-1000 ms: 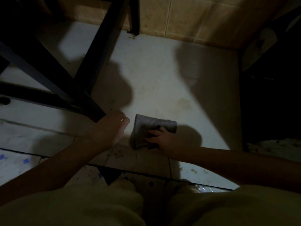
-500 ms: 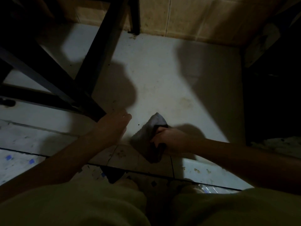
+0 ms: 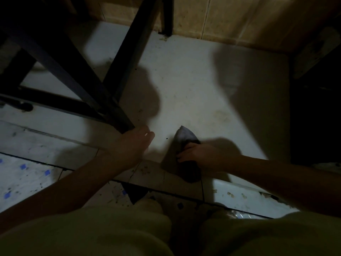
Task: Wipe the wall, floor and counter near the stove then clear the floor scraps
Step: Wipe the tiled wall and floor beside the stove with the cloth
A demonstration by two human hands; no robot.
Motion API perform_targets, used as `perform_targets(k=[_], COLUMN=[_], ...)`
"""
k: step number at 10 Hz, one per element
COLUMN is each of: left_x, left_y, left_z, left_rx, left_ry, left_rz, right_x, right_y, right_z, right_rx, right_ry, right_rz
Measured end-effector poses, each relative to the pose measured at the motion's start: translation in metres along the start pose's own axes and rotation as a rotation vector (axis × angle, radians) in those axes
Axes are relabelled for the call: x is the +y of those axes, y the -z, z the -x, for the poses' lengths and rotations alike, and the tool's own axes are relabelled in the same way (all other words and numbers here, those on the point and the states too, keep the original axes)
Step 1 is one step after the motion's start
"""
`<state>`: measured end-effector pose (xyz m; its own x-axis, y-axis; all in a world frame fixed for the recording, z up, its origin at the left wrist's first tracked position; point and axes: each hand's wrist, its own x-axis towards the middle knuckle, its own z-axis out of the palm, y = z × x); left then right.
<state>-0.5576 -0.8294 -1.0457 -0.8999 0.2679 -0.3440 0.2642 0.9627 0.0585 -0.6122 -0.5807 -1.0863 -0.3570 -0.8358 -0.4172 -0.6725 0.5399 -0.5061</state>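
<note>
A dark grey cloth (image 3: 185,143) — bunched, one corner peaked — lies on the pale floor (image 3: 193,85).

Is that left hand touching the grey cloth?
Apart. The head view shows a strip of bare pale floor between the left hand and the cloth; only the right hand grips it.

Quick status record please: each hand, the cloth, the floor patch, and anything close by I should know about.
left hand: fingers straight, low over the floor beside the foot of the black frame; contact unclear
right hand: grips the grey cloth, bunched in its fingers
floor: pale, faint yellowish stains beyond the cloth
scraps: small pale bits nearer the camera, to the right
wall: tan tiles at the far edge
</note>
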Motion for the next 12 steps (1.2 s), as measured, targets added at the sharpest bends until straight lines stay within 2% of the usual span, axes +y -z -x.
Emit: perform_targets(k=[2, 4, 5, 6, 8, 9, 10, 11, 12], left_x=[-0.002, -0.002, 0.000, 0.000, 0.003, 0.003, 0.000, -0.001, -0.002], left_y=[-0.002, 0.003, 0.006, 0.004, 0.009, 0.009, 0.006, 0.005, 0.000], left_z=[0.000, -0.005, -0.006, -0.009, -0.004, 0.002, 0.000, -0.002, -0.003], left_rx=[0.024, 0.000, 0.027, 0.051, -0.007, -0.007, 0.019, 0.024, 0.029], left_ry=[0.017, 0.033, 0.016, 0.018, 0.070, 0.077, 0.073, 0.055, 0.030], left_rz=[-0.004, -0.027, -0.035, -0.013, -0.059, -0.076, -0.049, -0.050, -0.045], right_x=[-0.015, -0.013, -0.009, 0.000, 0.015, 0.038, 0.045, 0.030, 0.006], right_y=[-0.009, -0.009, -0.013, -0.018, -0.018, -0.002, 0.005, 0.002, -0.007], right_z=[-0.029, -0.033, -0.032, -0.036, -0.035, -0.028, -0.028, -0.030, -0.025], right_rx=[0.086, 0.076, 0.135, 0.115, 0.291, 0.328, 0.398, 0.405, 0.389], right_ry=[0.182, 0.131, 0.116, 0.104, -0.001, -0.204, -0.366, -0.264, -0.032], right_rz=[0.122, 0.051, 0.027, 0.202, 0.223, 0.248, 0.072, -0.072, -0.037])
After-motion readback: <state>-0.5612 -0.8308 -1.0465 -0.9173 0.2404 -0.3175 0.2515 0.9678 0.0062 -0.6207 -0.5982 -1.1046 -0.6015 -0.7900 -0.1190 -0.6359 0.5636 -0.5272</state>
